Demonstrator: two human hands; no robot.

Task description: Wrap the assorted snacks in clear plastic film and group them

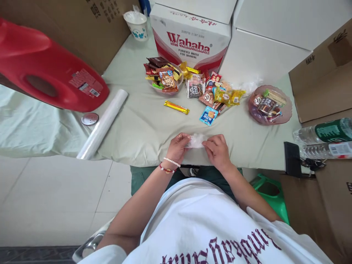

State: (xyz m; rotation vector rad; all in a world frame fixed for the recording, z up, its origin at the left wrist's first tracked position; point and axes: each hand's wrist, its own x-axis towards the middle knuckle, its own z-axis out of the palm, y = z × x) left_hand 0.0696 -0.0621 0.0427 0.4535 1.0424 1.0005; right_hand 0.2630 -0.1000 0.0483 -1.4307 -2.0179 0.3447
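Note:
Between my two hands, near the table's front edge, is a small crumpled piece of clear plastic film. My left hand pinches its left end; a bead bracelet and a red one circle that wrist. The right end is pinched by the fingers of my right hand. Just beyond lie a blue snack packet, a yellow snack stick and a loose pile of wrapped snacks. A bowl heaped with snacks stands behind on the left, and a pink bowl holding snacks on the right.
On the left are a roll of clear film, a round lid and a big red jug. A Wahaba carton and a paper cup stand behind. Plastic bottles and a black phone-like object lie right.

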